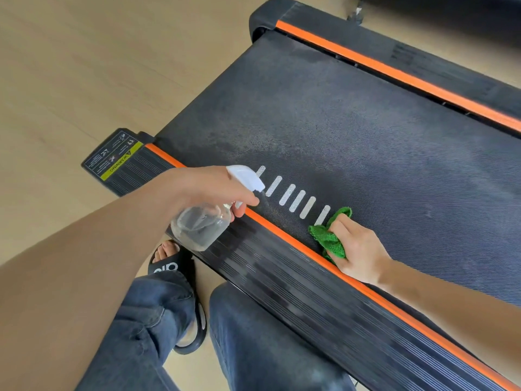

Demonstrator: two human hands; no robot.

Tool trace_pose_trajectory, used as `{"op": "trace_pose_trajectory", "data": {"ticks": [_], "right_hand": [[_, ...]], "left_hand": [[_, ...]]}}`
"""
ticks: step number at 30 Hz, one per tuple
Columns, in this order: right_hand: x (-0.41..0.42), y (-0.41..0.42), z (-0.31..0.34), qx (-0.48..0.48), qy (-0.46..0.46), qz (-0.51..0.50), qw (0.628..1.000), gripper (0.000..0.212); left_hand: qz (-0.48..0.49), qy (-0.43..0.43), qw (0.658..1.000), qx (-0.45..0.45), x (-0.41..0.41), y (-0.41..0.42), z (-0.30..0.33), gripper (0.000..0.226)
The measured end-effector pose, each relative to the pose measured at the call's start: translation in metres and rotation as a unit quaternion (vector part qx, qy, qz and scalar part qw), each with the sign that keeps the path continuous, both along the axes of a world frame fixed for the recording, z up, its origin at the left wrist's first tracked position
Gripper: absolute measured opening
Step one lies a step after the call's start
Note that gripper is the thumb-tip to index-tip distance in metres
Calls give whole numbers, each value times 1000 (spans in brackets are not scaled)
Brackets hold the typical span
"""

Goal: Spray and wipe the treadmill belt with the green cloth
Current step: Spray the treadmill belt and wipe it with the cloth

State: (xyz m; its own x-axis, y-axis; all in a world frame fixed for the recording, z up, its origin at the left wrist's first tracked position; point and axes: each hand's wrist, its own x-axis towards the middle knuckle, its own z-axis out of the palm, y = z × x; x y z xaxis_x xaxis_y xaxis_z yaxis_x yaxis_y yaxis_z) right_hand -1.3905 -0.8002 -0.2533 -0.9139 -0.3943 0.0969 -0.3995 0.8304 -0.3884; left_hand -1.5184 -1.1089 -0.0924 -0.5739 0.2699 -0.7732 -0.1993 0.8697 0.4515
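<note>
The dark textured treadmill belt runs diagonally across the view, with a row of white stripes near its near edge. My left hand grips a clear spray bottle with a white trigger head, its nozzle aimed at the belt beside the stripes. A finger rests on the trigger. My right hand presses a bunched green cloth onto the belt just right of the stripes, by the orange trim. Darker damp patches show on the belt farther up.
Orange trim and a ribbed black side rail border the belt on my side; a second orange strip runs along the far side. A warning label sits at the rail's end. My legs in jeans and a black sandal stand on pale wood floor.
</note>
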Motion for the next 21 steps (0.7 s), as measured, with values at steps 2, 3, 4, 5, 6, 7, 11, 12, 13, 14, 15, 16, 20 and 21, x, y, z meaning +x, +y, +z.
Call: {"op": "trace_pose_trajectory", "data": {"ticks": [2, 3, 4, 5, 6, 7, 11, 12, 13, 14, 15, 16, 20, 21], "right_hand": [[1, 0, 0, -7, 7, -1, 1000, 21], [0, -1, 1, -13, 12, 2, 1000, 20], [-1, -3, 2, -14, 18, 13, 1000, 19], [-5, -8, 1, -11, 29, 33, 999, 19], [-12, -15, 1, -5, 37, 56, 998, 20], [-21, -25, 1, 0, 40, 78, 996, 21], [-94, -99, -2, -37, 48, 84, 995, 27], [-115, -120, -1, -50, 40, 66, 996, 28], [-132, -137, 1, -61, 29, 46, 997, 28], [-146, -150, 3, -70, 15, 26, 997, 27], [-155, -161, 5, -83, 1, 4, 997, 26], [-159, -168, 8, -101, -10, -18, 995, 28], [-176, -175, 17, -178, -8, -98, 979, 41], [-179, -174, 16, -180, -11, -94, 979, 42]], "left_hand": [[0, -1, 1000, 17, 1, 2, 3, 32], [-9, -3, 1000, 16, 1, 2, 4, 30], [-19, -4, 1000, 13, 2, 2, 3, 29], [-25, -4, 1000, 7, 2, 1, 1, 28], [-25, -1, 1000, 3, 2, -1, 1, 27], [-21, 5, 1000, -3, 1, -3, 0, 27], [10, 27, 999, -22, -6, -19, -2, 26], [22, 36, 999, -27, -9, -26, -2, 26], [34, 46, 998, -34, -11, -31, -2, 27], [49, 57, 996, -44, -13, -37, -1, 30], [64, 66, 994, -57, -17, -44, -1, 35], [74, 73, 992, -69, -19, -50, -1, 41], [103, 101, 986, -82, -26, -61, 1, 45], [111, 107, 985, -80, -28, -62, 1, 43]]}}
